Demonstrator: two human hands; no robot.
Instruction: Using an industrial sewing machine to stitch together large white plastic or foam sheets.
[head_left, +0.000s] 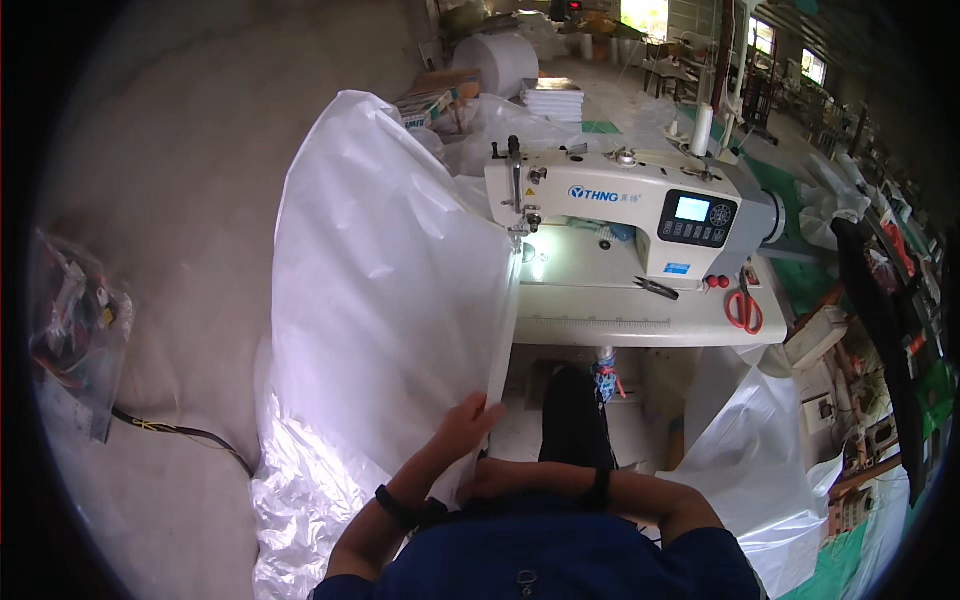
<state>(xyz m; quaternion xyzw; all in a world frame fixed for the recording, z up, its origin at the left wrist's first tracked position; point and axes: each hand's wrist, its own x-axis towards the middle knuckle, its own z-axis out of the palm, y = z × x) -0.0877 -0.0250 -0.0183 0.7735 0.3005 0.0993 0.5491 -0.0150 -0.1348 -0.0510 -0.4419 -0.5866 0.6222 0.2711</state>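
Observation:
A big white plastic sheet point(390, 250) hangs over the left end of the sewing table, its right edge running under the needle area of a white sewing machine point(590, 190). My left hand point(467, 427) pinches that edge below the tabletop. Close to my body, my right hand point(490, 479) is curled at the lower part of the same edge; its fingers are mostly hidden, so I cannot tell its grip. The machine's lamp lights the plate beside the needle. Shiny, crumpled sheeting point(310, 500) gathers at the lower left.
On the tabletop point(590, 325) lie black thread snips point(657, 289) and red-handled scissors point(743, 311). More white sheeting point(750, 450) hangs at the right. A black cable point(190, 431) and a clear bag point(80, 330) are at the left. Behind stand a large white roll point(497, 64) and stacked white packs point(553, 103).

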